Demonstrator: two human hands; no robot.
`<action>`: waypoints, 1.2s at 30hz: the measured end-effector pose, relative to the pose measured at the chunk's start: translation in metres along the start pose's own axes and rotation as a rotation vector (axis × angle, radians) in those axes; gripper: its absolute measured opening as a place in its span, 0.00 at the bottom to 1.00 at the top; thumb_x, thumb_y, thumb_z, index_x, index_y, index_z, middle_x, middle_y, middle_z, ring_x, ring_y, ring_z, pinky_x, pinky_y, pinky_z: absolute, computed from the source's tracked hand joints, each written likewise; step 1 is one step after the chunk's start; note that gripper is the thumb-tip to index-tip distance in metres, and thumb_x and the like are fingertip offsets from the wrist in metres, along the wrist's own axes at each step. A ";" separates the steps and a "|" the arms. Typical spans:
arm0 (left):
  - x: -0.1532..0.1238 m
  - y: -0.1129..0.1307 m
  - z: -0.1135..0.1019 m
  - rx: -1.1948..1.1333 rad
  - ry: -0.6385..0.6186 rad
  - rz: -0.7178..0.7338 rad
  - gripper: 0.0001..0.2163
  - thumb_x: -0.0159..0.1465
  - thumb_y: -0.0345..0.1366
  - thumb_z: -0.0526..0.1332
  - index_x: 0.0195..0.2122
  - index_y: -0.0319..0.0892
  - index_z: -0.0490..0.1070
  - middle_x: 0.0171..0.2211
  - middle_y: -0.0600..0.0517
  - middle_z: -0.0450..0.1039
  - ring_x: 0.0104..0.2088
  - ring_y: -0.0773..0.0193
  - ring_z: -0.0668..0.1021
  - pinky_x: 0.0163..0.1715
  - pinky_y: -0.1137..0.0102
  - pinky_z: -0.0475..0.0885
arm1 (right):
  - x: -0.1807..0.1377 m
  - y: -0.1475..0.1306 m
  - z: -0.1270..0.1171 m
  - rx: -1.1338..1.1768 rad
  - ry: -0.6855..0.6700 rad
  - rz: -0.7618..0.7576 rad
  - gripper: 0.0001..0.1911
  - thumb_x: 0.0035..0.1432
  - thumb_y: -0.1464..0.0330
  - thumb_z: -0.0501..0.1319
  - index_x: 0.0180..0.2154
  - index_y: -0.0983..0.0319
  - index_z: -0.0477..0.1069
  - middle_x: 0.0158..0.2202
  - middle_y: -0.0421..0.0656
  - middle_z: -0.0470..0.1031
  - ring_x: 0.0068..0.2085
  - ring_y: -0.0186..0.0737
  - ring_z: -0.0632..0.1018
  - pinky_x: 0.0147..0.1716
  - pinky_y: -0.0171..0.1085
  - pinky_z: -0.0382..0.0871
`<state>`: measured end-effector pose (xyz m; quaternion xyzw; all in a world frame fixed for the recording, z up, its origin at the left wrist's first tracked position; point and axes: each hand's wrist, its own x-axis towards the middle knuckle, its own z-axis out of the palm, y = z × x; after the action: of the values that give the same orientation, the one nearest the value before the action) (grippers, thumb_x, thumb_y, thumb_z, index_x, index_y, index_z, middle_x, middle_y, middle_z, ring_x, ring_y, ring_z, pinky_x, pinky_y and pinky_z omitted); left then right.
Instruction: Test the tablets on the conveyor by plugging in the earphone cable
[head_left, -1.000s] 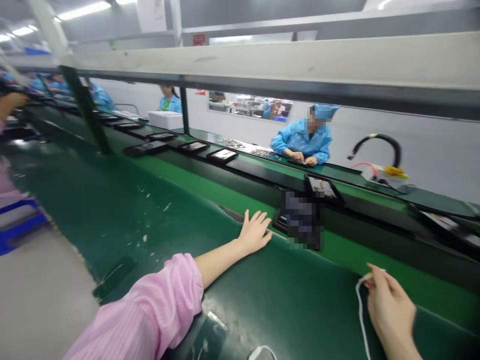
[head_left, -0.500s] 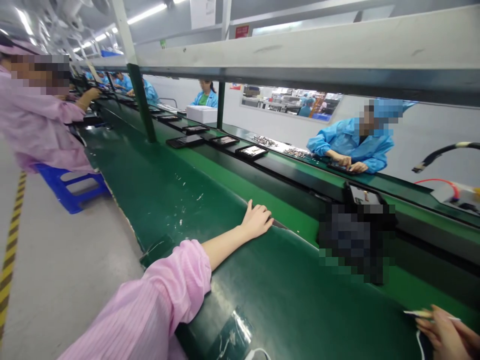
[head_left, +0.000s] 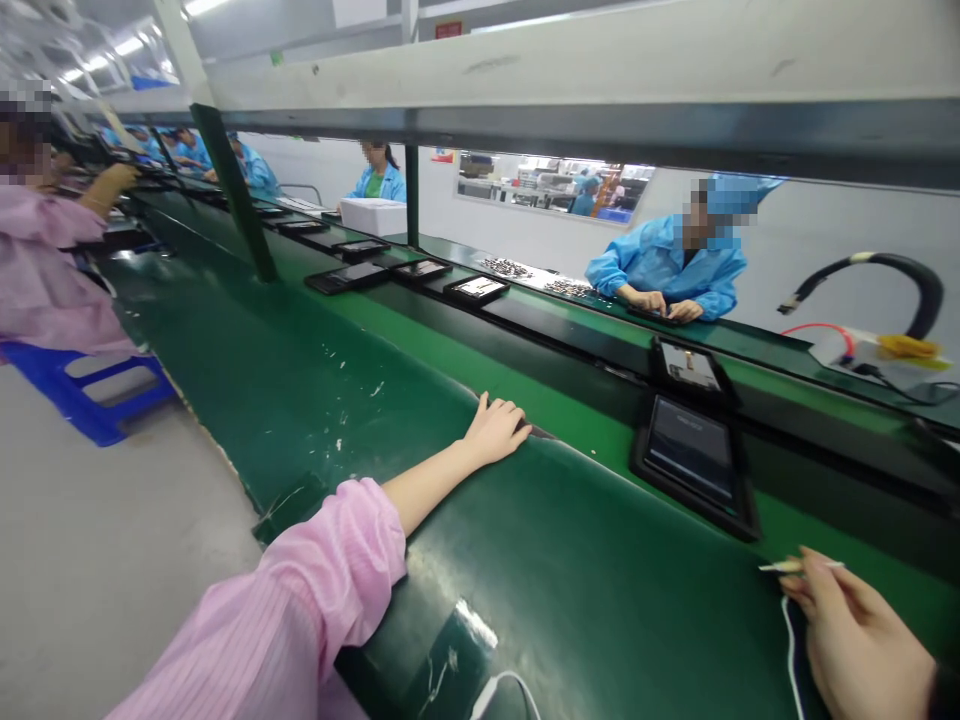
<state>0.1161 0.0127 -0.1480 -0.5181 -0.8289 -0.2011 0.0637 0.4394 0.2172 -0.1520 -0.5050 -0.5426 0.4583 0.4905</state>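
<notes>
My left hand (head_left: 496,430) lies on the far edge of the dark green bench mat (head_left: 585,590), fingers curled over that edge and holding nothing that I can see. At the lower right my right hand (head_left: 855,640) pinches a thin white tool (head_left: 799,566) with a white cable (head_left: 791,650) hanging from it. A black tablet-like device (head_left: 694,460) lies on the green conveyor belt (head_left: 465,365) between the two hands, a little beyond them. A second, smaller device (head_left: 690,368) lies just behind it.
More black devices (head_left: 420,275) ride the conveyor further left. A person in blue (head_left: 667,265) works across the belt; others sit along the line. A person in pink (head_left: 45,270) sits at left on a blue stool (head_left: 90,385). A black hose (head_left: 892,275) arches at right.
The view swung left, then back right. The tablet-like device has moved closer along the belt. My left fingers went from spread to curled over the mat edge. My right hand kept its tool.
</notes>
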 end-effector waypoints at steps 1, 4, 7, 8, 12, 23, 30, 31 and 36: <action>0.000 -0.001 0.001 0.001 0.008 0.005 0.12 0.69 0.41 0.54 0.42 0.41 0.74 0.44 0.45 0.77 0.49 0.53 0.76 0.63 0.45 0.55 | -0.001 -0.002 0.001 0.012 0.000 0.005 0.26 0.26 0.55 0.70 0.30 0.60 0.73 0.33 0.42 0.74 0.31 0.37 0.74 0.26 0.34 0.72; 0.000 -0.002 0.003 -0.002 0.038 0.021 0.11 0.69 0.40 0.55 0.43 0.41 0.74 0.45 0.44 0.75 0.49 0.53 0.75 0.63 0.44 0.54 | -0.003 -0.005 0.004 0.057 0.013 0.003 0.28 0.23 0.55 0.72 0.29 0.62 0.73 0.31 0.42 0.74 0.28 0.34 0.72 0.23 0.31 0.69; 0.000 -0.003 0.002 -0.014 0.063 0.050 0.10 0.68 0.38 0.56 0.44 0.41 0.74 0.46 0.45 0.74 0.49 0.53 0.75 0.64 0.43 0.53 | -0.003 -0.004 0.006 0.083 0.024 -0.022 0.30 0.21 0.53 0.73 0.29 0.63 0.73 0.30 0.43 0.74 0.27 0.34 0.72 0.21 0.31 0.67; 0.000 -0.003 0.002 -0.019 0.067 0.065 0.10 0.68 0.38 0.56 0.44 0.41 0.74 0.45 0.46 0.74 0.49 0.54 0.75 0.64 0.43 0.53 | -0.004 -0.004 0.006 0.083 0.024 -0.035 0.31 0.21 0.52 0.73 0.29 0.63 0.73 0.30 0.43 0.74 0.26 0.34 0.72 0.20 0.31 0.67; 0.000 -0.004 0.000 -0.042 0.079 0.137 0.08 0.68 0.35 0.57 0.42 0.44 0.75 0.42 0.49 0.75 0.46 0.56 0.76 0.64 0.41 0.52 | -0.004 -0.004 0.006 0.069 0.024 -0.067 0.33 0.21 0.49 0.74 0.28 0.63 0.73 0.31 0.44 0.75 0.26 0.35 0.72 0.21 0.34 0.67; -0.003 -0.004 0.000 -0.045 0.132 0.246 0.12 0.60 0.27 0.58 0.38 0.44 0.80 0.43 0.48 0.74 0.48 0.54 0.75 0.64 0.36 0.48 | -0.006 -0.006 0.007 0.075 0.021 -0.047 0.39 0.16 0.43 0.74 0.28 0.63 0.74 0.29 0.41 0.75 0.26 0.32 0.71 0.27 0.34 0.68; -0.003 -0.005 0.002 -0.041 0.152 0.295 0.12 0.57 0.28 0.58 0.34 0.46 0.82 0.43 0.48 0.74 0.47 0.54 0.75 0.64 0.36 0.49 | -0.003 -0.003 0.007 0.056 0.005 -0.084 0.32 0.23 0.48 0.73 0.28 0.63 0.73 0.29 0.42 0.74 0.25 0.34 0.72 0.25 0.36 0.67; -0.003 -0.005 0.002 -0.041 0.153 0.302 0.12 0.57 0.28 0.58 0.34 0.46 0.82 0.43 0.48 0.74 0.47 0.54 0.75 0.64 0.36 0.49 | -0.003 -0.002 0.007 0.054 0.002 -0.091 0.32 0.24 0.48 0.73 0.28 0.63 0.74 0.28 0.42 0.74 0.25 0.35 0.72 0.25 0.36 0.68; -0.003 -0.005 0.002 -0.044 0.160 0.323 0.12 0.58 0.27 0.57 0.33 0.44 0.82 0.45 0.46 0.74 0.49 0.53 0.74 0.64 0.36 0.51 | -0.001 0.001 0.007 0.059 0.003 -0.112 0.33 0.25 0.47 0.73 0.30 0.64 0.74 0.28 0.42 0.74 0.25 0.34 0.72 0.23 0.35 0.68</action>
<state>0.1130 0.0094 -0.1519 -0.6280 -0.7227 -0.2468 0.1498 0.4327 0.2159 -0.1534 -0.4597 -0.5556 0.4452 0.5309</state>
